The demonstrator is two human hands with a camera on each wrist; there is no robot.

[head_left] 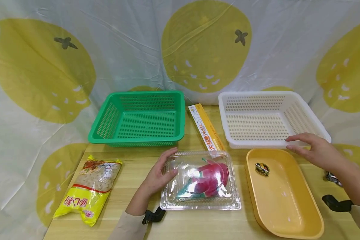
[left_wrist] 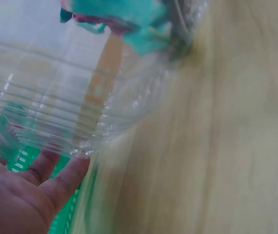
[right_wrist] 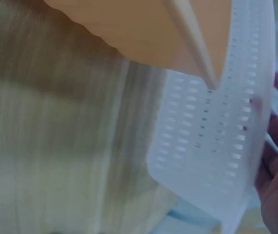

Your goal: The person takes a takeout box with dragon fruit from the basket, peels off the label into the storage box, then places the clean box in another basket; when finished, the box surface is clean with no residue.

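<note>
At lower centre of frame | clear plastic clamshell (head_left: 201, 181) | likely light, flexible, slippery; best gripped by sides | left hand (head_left: 159, 175), right hand (head_left: 316, 151): spread

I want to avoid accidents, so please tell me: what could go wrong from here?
The clear container might slide or tip if only the left hand pushes it, since the right hand is away at the white basket. The pasta box could shift too, as its near end appears to reach the container's far edge. If pulled nearer, the basket might bump the yellow tray, close in front of it.
</note>
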